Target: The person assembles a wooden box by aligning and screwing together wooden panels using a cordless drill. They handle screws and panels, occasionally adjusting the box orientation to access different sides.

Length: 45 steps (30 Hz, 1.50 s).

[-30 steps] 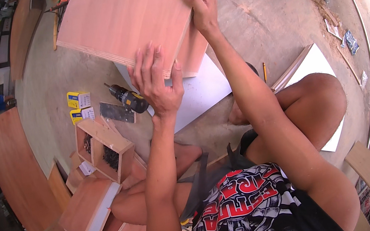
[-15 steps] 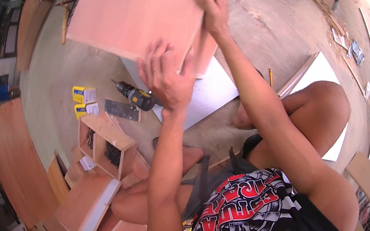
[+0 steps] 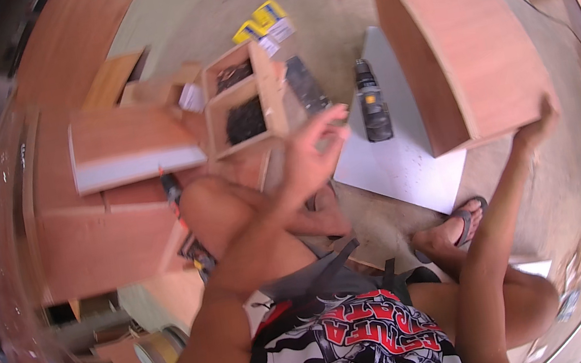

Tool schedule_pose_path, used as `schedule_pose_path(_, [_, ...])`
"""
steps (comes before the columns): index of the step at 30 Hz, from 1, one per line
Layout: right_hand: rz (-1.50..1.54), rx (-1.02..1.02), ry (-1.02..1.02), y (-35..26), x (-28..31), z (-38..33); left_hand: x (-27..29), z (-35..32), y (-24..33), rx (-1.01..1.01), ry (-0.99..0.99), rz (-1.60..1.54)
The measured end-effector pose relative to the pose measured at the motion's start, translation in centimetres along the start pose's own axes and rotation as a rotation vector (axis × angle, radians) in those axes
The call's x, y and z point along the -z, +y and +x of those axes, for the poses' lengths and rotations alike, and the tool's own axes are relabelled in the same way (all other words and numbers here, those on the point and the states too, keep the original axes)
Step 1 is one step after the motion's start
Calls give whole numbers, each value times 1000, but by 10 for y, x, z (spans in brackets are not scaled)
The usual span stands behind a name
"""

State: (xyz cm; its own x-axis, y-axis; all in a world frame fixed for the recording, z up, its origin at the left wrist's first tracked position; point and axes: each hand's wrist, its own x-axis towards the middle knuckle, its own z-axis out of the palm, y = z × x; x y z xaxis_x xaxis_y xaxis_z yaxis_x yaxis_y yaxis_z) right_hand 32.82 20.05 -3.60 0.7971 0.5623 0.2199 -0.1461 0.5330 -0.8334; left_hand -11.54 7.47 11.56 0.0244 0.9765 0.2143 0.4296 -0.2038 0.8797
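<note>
A pinkish plywood box [image 3: 482, 31] stands on its edge at the right, partly over a white board [image 3: 414, 175] on the floor. My right hand [image 3: 539, 130] grips the box's near right corner. My left hand [image 3: 312, 150] is raised in front of a wooden tray [image 3: 274, 99] with two compartments, its fingers loosely bent and apart, somewhat blurred; nothing shows in it. Dark screws [image 3: 245, 121] fill part of the tray's nearer compartment. Between the tray and the plywood box, a cordless drill [image 3: 374, 108] lies on the white board.
Two yellow-and-white small boxes [image 3: 263, 27] and a dark flat plate [image 3: 306, 85] lie beyond my left hand. At left are a white-edged plywood panel [image 3: 136, 142] and a second power tool [image 3: 184, 216] by my knee. A black cable [image 3: 551, 27] runs behind the plywood box.
My left hand has let go of the plywood box and moved left toward the screw tray. My right hand keeps its hold. The view has turned left, and the box now stands more upright.
</note>
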Motion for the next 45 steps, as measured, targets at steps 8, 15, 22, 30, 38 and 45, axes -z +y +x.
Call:
schedule_pose_path(8, [-182,-14,14,-16,11,9,261,-117,56,153,783,145])
schedule_pose_path(15, [-106,-48,-77,-7,20,19,240,-298,-147,747,942,-243])
schedule_pose_path(22, [-183,211,21,-1,-20,-3,211,-227,-220,541,890,-591])
schedule_pose_path(30, [-209,142,81,-49,-34,-18,220,-200,-195,407,1003,-545])
schedule_pose_path(38, [-382,119,138,-69,-31,-24,186,-171,24,60,773,9])
schedule_pose_path(45, [-386,108,149,-67,-31,-29,242,-13,180,22,-83,-115])
